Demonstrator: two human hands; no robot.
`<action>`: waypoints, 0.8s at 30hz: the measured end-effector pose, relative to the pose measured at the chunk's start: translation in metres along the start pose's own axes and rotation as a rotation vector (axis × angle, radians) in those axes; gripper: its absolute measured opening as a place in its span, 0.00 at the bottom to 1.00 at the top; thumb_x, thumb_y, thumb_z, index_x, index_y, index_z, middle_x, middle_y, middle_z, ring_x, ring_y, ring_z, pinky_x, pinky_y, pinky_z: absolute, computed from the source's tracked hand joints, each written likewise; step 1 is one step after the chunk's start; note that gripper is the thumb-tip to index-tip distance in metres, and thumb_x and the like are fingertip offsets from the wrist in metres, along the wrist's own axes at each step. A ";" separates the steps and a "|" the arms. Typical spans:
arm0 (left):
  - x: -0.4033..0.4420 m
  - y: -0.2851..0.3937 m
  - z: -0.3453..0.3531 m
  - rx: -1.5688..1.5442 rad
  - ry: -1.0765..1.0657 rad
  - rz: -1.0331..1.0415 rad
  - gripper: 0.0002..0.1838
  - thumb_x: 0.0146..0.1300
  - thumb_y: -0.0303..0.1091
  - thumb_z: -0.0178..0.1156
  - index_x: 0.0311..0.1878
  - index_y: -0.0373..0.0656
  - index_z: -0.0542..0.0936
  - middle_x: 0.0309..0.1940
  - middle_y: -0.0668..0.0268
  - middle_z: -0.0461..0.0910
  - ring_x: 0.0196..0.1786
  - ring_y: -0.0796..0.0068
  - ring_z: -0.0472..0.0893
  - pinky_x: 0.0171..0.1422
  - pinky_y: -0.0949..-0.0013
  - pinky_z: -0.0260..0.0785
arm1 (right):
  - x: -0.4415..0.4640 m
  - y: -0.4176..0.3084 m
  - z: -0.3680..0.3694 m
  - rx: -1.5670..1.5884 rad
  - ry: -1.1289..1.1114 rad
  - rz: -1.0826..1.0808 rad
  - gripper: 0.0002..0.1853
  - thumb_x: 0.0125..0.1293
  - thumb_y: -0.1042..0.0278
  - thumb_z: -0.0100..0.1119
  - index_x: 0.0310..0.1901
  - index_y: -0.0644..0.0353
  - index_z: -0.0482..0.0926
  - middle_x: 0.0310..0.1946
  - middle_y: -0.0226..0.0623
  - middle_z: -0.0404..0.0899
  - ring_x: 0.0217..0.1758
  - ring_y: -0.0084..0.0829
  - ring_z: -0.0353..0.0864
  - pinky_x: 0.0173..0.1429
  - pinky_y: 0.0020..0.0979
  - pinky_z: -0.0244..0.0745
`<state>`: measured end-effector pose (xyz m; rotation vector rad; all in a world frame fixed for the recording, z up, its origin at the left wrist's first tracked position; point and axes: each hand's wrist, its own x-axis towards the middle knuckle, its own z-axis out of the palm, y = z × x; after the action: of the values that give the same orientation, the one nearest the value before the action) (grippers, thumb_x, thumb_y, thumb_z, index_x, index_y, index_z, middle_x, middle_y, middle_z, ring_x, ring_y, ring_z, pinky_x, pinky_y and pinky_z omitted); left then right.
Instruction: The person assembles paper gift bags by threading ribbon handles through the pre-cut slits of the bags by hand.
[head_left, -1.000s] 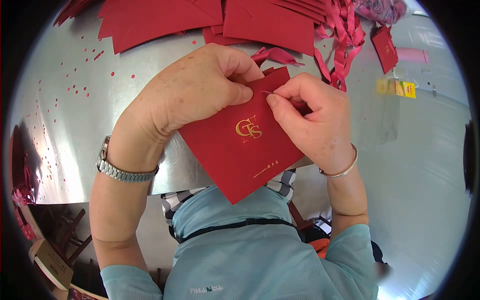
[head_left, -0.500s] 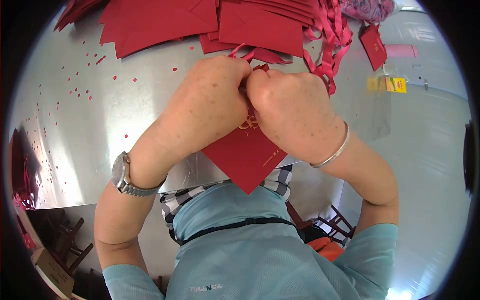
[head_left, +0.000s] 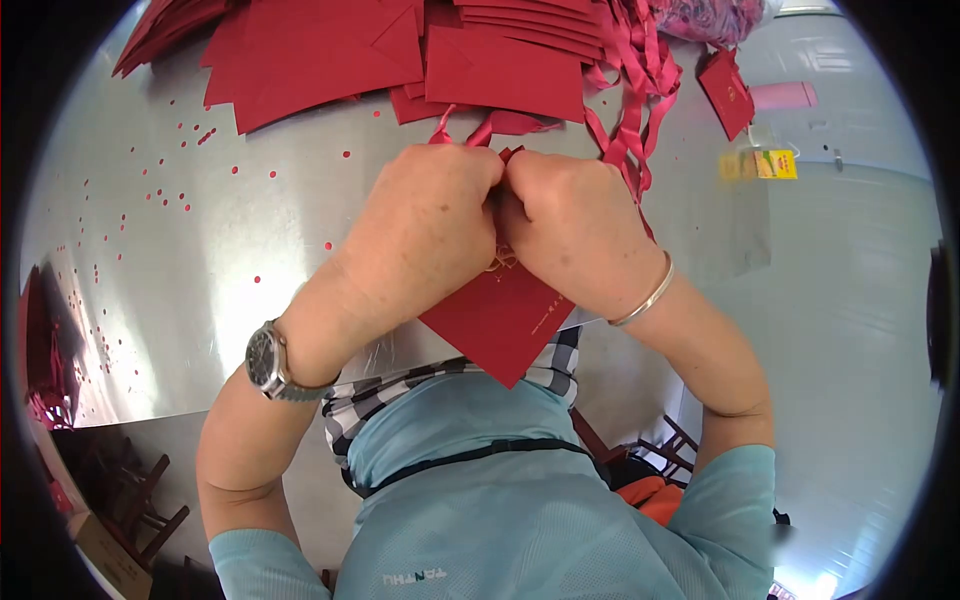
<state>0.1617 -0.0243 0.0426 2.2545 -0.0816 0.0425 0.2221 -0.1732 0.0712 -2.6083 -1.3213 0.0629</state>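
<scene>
A red paper envelope [head_left: 505, 330] with gold print hangs corner-down over the table's front edge, below my hands. My left hand [head_left: 440, 215] is closed at its upper part, with a red ribbon [head_left: 490, 127] coming out beyond the fingers. Right beside it, knuckles almost touching, my right hand [head_left: 575, 220] is also closed, and a strip of ribbon shows past its outer side. The fingertips of both hands are hidden under the knuckles, so the exact grip on ribbon and paper is covered.
Stacked red envelopes [head_left: 320, 60] lie along the far side of the metal table [head_left: 300, 210]. Loose red ribbons [head_left: 635, 110] hang beside them. Small red paper dots are scattered at the left. Another red envelope [head_left: 725, 92] and a yellow packet [head_left: 775, 164] are at the right.
The view has shifted slightly. Both hands stay closed together at the envelope's top, with the right hand turned a little and the knuckles slightly further apart.
</scene>
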 end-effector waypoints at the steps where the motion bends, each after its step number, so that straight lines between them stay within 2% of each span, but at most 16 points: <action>1: 0.001 -0.003 0.000 -0.094 0.011 -0.003 0.10 0.55 0.22 0.54 0.38 0.34 0.82 0.32 0.48 0.82 0.37 0.49 0.82 0.44 0.57 0.74 | 0.002 0.003 0.000 0.035 -0.001 0.012 0.06 0.56 0.72 0.56 0.27 0.66 0.75 0.23 0.50 0.79 0.30 0.52 0.81 0.35 0.46 0.77; 2: 0.002 -0.004 -0.002 -0.185 0.025 -0.002 0.09 0.55 0.23 0.54 0.35 0.34 0.82 0.31 0.48 0.82 0.38 0.46 0.81 0.44 0.52 0.73 | 0.003 0.005 -0.001 0.068 0.002 0.021 0.06 0.57 0.72 0.57 0.27 0.66 0.76 0.24 0.50 0.79 0.31 0.52 0.82 0.36 0.45 0.77; 6: 0.004 -0.007 -0.008 -0.290 0.106 0.010 0.09 0.55 0.25 0.56 0.36 0.34 0.83 0.31 0.47 0.81 0.37 0.47 0.81 0.43 0.54 0.74 | -0.001 0.004 -0.009 0.281 0.067 0.060 0.07 0.58 0.72 0.62 0.34 0.66 0.76 0.26 0.50 0.81 0.32 0.50 0.83 0.36 0.44 0.77; 8: 0.005 -0.011 -0.008 -0.370 0.104 0.019 0.10 0.55 0.26 0.58 0.38 0.33 0.84 0.29 0.47 0.81 0.34 0.50 0.82 0.42 0.58 0.74 | -0.003 -0.003 -0.014 0.454 0.058 0.200 0.15 0.57 0.71 0.66 0.43 0.65 0.74 0.28 0.49 0.81 0.34 0.48 0.83 0.38 0.42 0.78; 9: 0.006 -0.009 -0.011 -0.358 0.110 0.023 0.10 0.55 0.26 0.58 0.38 0.33 0.84 0.29 0.47 0.81 0.34 0.50 0.82 0.42 0.58 0.74 | -0.003 0.001 -0.007 0.461 0.024 0.145 0.19 0.58 0.70 0.68 0.47 0.64 0.70 0.30 0.49 0.82 0.34 0.48 0.83 0.38 0.42 0.78; 11: 0.006 -0.004 -0.017 -0.328 -0.075 -0.115 0.11 0.54 0.26 0.58 0.39 0.34 0.84 0.30 0.48 0.82 0.33 0.53 0.81 0.42 0.62 0.74 | -0.004 0.006 0.000 0.475 -0.006 0.150 0.19 0.57 0.69 0.68 0.46 0.63 0.70 0.31 0.48 0.82 0.34 0.48 0.83 0.38 0.42 0.77; 12: 0.007 -0.004 -0.016 -0.356 -0.058 -0.128 0.10 0.56 0.28 0.60 0.39 0.34 0.84 0.29 0.53 0.83 0.31 0.60 0.82 0.41 0.64 0.74 | -0.004 0.009 0.001 0.486 -0.048 0.160 0.19 0.57 0.69 0.69 0.46 0.63 0.70 0.31 0.48 0.82 0.34 0.47 0.83 0.37 0.41 0.77; 13: 0.007 -0.006 -0.016 -0.345 -0.058 -0.120 0.10 0.56 0.28 0.60 0.39 0.34 0.84 0.29 0.53 0.83 0.31 0.60 0.82 0.41 0.64 0.74 | -0.006 0.009 0.001 0.487 -0.034 0.157 0.19 0.57 0.69 0.69 0.46 0.63 0.70 0.31 0.48 0.82 0.34 0.47 0.83 0.37 0.41 0.77; 15: 0.009 -0.012 -0.015 -0.555 -0.032 -0.127 0.09 0.59 0.28 0.60 0.39 0.33 0.84 0.28 0.57 0.84 0.31 0.68 0.83 0.40 0.67 0.74 | -0.014 0.006 0.000 0.483 0.072 0.172 0.19 0.56 0.68 0.69 0.45 0.62 0.70 0.30 0.46 0.81 0.33 0.47 0.83 0.37 0.40 0.77; 16: 0.010 -0.014 -0.014 -0.546 -0.034 -0.120 0.09 0.59 0.28 0.60 0.39 0.33 0.84 0.28 0.57 0.84 0.31 0.68 0.83 0.40 0.67 0.74 | -0.017 0.007 -0.001 0.510 0.094 0.176 0.19 0.56 0.68 0.70 0.44 0.62 0.70 0.28 0.44 0.80 0.33 0.46 0.83 0.36 0.38 0.77; 18: 0.010 -0.012 -0.014 -0.609 -0.070 -0.174 0.08 0.62 0.27 0.59 0.39 0.33 0.84 0.27 0.60 0.83 0.31 0.75 0.82 0.38 0.70 0.73 | -0.022 0.010 -0.005 0.526 0.093 0.143 0.20 0.56 0.67 0.71 0.44 0.61 0.70 0.27 0.43 0.80 0.32 0.45 0.83 0.35 0.38 0.77; 22: 0.007 0.001 -0.023 -0.533 -0.215 -0.261 0.07 0.60 0.25 0.60 0.40 0.35 0.84 0.27 0.57 0.83 0.30 0.70 0.83 0.37 0.70 0.74 | -0.027 0.015 -0.001 0.555 0.105 0.054 0.20 0.56 0.67 0.71 0.43 0.60 0.70 0.27 0.41 0.80 0.31 0.43 0.83 0.34 0.36 0.77; 24: 0.005 -0.004 -0.013 -0.294 0.006 0.090 0.07 0.57 0.26 0.63 0.39 0.38 0.84 0.27 0.56 0.82 0.30 0.62 0.83 0.37 0.65 0.75 | -0.026 0.018 0.002 0.566 0.120 0.014 0.20 0.56 0.67 0.71 0.43 0.60 0.70 0.27 0.41 0.81 0.31 0.42 0.84 0.34 0.36 0.77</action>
<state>0.1669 -0.0123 0.0483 1.9559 -0.1743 0.0804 0.2204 -0.2041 0.0643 -2.1063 -1.0526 0.2404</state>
